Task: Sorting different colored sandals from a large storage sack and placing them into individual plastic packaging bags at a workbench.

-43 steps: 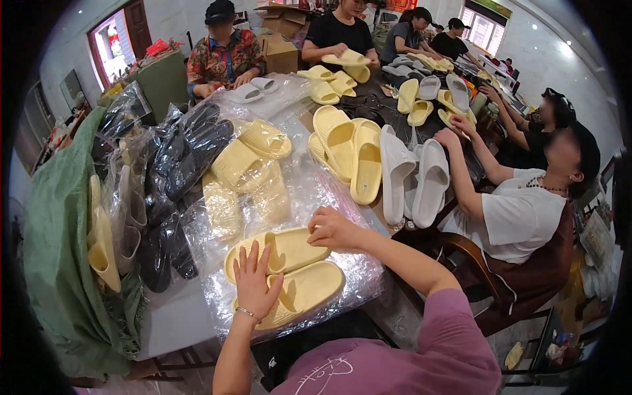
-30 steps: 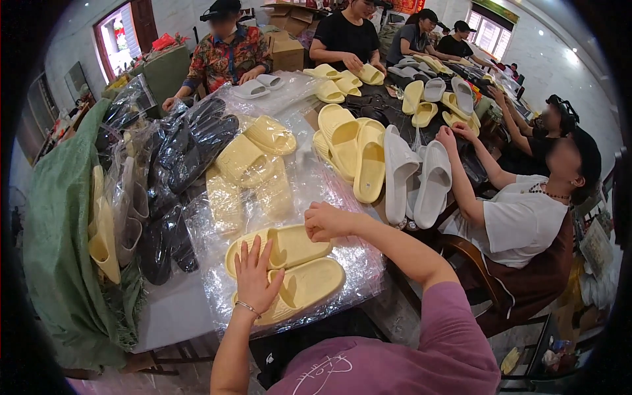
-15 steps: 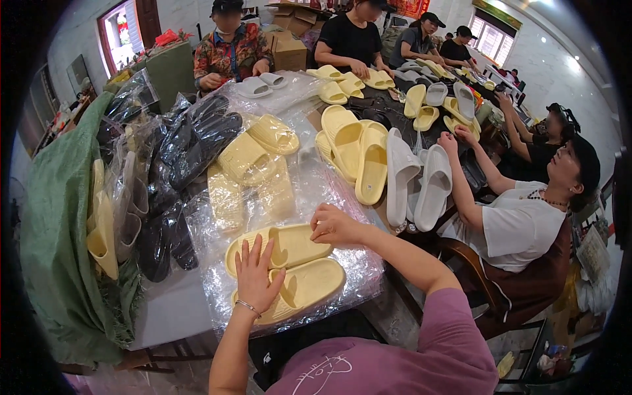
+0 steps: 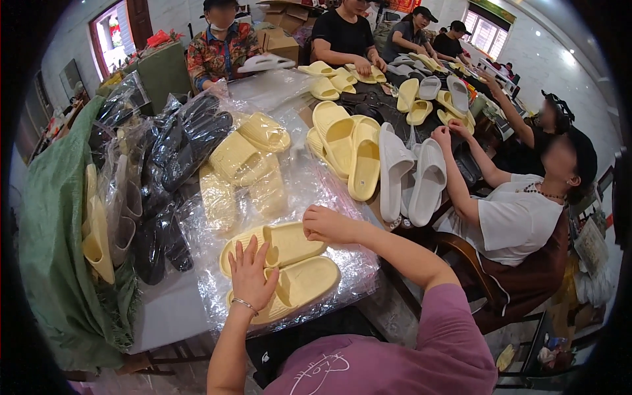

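Observation:
A pair of pale yellow slide slippers lies side by side on clear plastic bags (image 4: 197, 283) right in front of me. Across the strap ends of both slippers, my left hand (image 4: 251, 275) rests flat with its fingers spread. The farther slipper (image 4: 293, 242) has its heel end under my right hand (image 4: 327, 225), whose fingers are curled in a pinch; whatever they hold is too small or hidden to name. The nearer slipper (image 4: 315, 280) shows its bare footbed. Just beyond, bagged yellow slippers (image 4: 240, 158) lie on the plastic.
Dark bagged slippers (image 4: 187, 148) pile up at the left beside a green woven sack (image 4: 56, 243). To the right stand loose yellow slippers (image 4: 364, 161) and white slippers (image 4: 428, 181). A person in a white shirt (image 4: 507, 210) sits at the right; several others work along the far side.
Both my hands stay nearly in place on the slippers, the view shifting slightly. Across the table, the person in the patterned shirt has lifted the white slippers off the plastic.

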The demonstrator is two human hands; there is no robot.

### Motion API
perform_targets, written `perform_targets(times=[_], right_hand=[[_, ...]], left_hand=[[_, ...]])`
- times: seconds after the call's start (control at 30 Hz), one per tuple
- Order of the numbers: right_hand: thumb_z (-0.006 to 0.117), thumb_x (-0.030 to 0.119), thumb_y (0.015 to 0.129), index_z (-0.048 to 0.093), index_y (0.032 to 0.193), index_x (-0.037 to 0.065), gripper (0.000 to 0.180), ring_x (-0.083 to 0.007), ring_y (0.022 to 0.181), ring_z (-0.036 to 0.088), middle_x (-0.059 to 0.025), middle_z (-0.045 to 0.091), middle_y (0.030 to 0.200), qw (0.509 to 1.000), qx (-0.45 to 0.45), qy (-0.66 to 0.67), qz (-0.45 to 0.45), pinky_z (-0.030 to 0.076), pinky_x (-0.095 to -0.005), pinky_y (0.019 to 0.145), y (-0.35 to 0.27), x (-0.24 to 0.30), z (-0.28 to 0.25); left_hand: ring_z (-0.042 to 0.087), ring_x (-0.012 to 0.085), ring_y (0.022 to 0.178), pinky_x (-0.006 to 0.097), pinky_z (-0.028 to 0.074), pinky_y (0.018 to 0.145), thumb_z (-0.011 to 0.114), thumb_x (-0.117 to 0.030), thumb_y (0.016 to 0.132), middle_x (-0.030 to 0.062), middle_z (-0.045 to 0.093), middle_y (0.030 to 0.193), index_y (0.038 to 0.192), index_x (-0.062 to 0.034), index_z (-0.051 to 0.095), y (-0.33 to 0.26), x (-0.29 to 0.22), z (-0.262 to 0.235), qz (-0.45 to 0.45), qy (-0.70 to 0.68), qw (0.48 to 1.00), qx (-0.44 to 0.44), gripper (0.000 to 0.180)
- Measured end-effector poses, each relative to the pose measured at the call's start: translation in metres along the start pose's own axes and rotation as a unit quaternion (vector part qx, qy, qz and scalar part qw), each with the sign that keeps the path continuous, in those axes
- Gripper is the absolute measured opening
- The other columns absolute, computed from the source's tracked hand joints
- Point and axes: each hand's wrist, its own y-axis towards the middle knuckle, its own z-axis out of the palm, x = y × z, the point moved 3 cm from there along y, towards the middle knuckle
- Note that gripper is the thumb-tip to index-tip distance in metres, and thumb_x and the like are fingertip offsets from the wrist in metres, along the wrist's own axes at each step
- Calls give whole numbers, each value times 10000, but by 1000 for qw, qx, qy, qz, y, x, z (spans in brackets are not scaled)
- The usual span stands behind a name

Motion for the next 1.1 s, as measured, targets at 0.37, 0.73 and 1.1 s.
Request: perform_targets(times=[0.37,0.73,1.1], right_hand=[[651,91,809,595,856,41,89,-158,840,549,-37,581,854,921,-300,33,247,428,-280,767,-101,21,-81],[637,190,871,660,933,6,195,-69,777,542,23,624,836,711,-349,325,517,429,-223,730,-233,-7,-13],[693,173,760,639,742,19,164,-237,650,624,-111,646,712,653,-404,-116,630,478,-329,605,-198,-14,-5]], left_hand=[[164,416,1373,551,99,1112,582,-302,818,141,283,1472,1385,-145,386,8,0,6,16,-9,1000,22,620],[159,418,1379,546,111,1111,587,-285,831,141,233,1499,1421,-153,330,4,4,7,29,-20,999,-1,657],[167,411,1381,538,128,1110,570,-291,859,150,230,1501,1428,-137,326,-3,8,-3,2,-18,1000,-22,638]])
